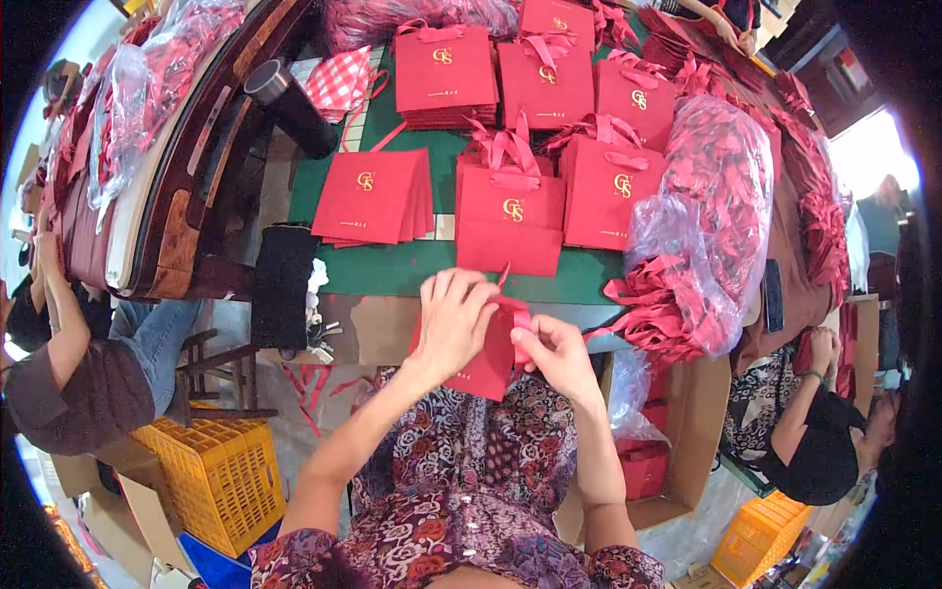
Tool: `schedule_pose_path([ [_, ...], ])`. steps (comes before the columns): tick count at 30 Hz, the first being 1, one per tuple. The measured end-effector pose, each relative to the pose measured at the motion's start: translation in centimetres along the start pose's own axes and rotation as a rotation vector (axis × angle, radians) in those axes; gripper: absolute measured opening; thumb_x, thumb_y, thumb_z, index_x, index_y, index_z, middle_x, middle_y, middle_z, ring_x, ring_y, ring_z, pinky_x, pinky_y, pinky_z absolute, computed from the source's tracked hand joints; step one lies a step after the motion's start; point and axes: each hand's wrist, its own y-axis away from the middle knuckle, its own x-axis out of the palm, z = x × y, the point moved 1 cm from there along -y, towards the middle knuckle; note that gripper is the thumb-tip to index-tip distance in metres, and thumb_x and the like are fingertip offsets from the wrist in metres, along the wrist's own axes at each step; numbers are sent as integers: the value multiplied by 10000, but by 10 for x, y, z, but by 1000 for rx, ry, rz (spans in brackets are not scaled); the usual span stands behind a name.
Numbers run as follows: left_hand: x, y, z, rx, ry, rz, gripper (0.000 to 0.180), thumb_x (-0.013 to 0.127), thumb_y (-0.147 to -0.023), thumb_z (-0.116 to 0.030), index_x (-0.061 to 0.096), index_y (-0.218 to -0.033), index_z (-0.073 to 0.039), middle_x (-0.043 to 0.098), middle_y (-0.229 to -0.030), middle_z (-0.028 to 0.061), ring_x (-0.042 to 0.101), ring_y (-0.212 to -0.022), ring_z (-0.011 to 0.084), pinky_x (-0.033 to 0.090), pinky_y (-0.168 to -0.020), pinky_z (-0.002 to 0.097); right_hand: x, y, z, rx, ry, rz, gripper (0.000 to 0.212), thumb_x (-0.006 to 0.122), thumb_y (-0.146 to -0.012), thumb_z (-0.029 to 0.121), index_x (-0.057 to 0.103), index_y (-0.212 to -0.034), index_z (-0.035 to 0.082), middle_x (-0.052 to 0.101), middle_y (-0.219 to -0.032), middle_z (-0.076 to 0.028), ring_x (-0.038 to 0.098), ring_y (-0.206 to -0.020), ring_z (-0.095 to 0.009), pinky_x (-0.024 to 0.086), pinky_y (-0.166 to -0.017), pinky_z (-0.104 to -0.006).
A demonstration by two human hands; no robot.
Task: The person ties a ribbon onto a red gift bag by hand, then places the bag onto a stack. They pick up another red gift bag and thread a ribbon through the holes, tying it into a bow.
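Note:
Close in front of me, a small red paper bag (478,376) hangs at the table's front edge, tilted. My left hand (453,322) lies over its upper left side, fingers curled round the top edge and hiding much of its face. A pink-red ribbon (521,332) runs at the bag's upper right, pinched between the thumb and fingers of my right hand (557,355). Just beyond my hands stands a stack of finished-looking red bags (508,240) with ribbon handles.
More stacks of red bags (446,83) cover the green tabletop (383,270). At right lies a clear plastic sack (721,196) full of ribbons. A dark flask (289,108) stands back left. An open carton (677,481) and a yellow crate (218,481) flank me; people sit on both sides.

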Motion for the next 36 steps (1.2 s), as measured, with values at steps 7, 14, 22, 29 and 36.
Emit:
schedule_pose_path([
  [7, -5, 49, -41, -371, 732, 282, 318, 601, -993, -144, 443, -1226, 4, 700, -1008, 184, 702, -877, 263, 526, -757, 376, 13, -28, 3, -23, -60, -56, 187, 671, -985, 180, 614, -860, 54, 590, -660, 54, 537, -572, -21, 398, -500, -205],
  [14, -34, 84, -35, -604, 899, 549, 130, 499, -1051, -146, 510, -1123, -39, 632, -787, 39, 624, -736, 119, 507, -683, 291, -2, -50, -36, -201, 203, -320, 260, 710, -944, 211, 581, -809, 29, 590, -593, 9, 473, -548, -28, 369, -493, -274],
  [22, -71, 65, 0, -588, 497, 522, 213, 621, -994, -222, 663, -998, -13, 626, -717, 64, 553, -613, 115, 434, -570, 317, 7, -11, 13, -472, 679, -527, 325, 808, -800, 83, 610, -1054, 39, 603, -890, -113, 643, -738, -198, 519, -632, -329],
  [29, -47, 49, 11, -678, 781, 400, 209, 719, -935, -156, 619, -1041, -7, 712, -788, 59, 647, -729, 77, 529, -654, 263, 48, 0, 22, -666, 569, 140, 306, 774, -851, 144, 644, -1115, 59, 648, -1029, -126, 679, -953, -305, 565, -807, -366],
  [36, -52, 35, 18, -535, 594, 291, 210, 698, -948, -150, 571, -1047, -14, 716, -811, 104, 697, -723, 193, 549, -654, 310, 45, -7, -2, -491, 546, 68, 159, 740, -874, 91, 679, -1005, 25, 657, -927, -106, 674, -843, -293, 549, -740, -383],
])
